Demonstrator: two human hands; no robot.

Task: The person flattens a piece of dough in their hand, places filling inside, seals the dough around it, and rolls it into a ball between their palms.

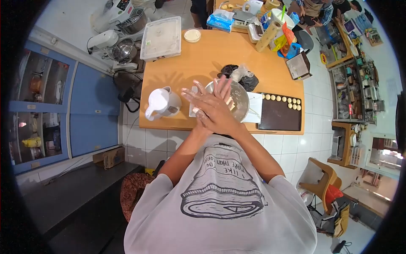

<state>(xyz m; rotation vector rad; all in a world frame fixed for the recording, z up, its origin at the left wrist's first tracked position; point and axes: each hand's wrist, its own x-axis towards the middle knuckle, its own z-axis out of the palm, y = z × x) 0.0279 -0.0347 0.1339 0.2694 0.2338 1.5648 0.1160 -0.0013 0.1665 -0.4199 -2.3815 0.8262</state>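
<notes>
Palm to palm, my hands cross just above the left part of a metal bowl (242,101). On top, my right hand (213,111) points up-left with fingers stretched and spread. Beneath it, the fingers of my left hand (223,87) stick out up-right, extended. Pale, dough-like residue coats the fingers. Whatever may lie between the palms is hidden. Some pale dough (231,103) shows inside the bowl. To the right, a dark baking tray (277,116) holds several small pale balls (290,100) along its back and right side.
A white pitcher (170,106) stands left of my hands. Black and clear plastic bags (243,75) lie behind the bowl. A lidded plastic box (160,39) and a small round tub (192,35) sit farther back. Mixers (122,48) stand left. Other people (315,15) are at the back right.
</notes>
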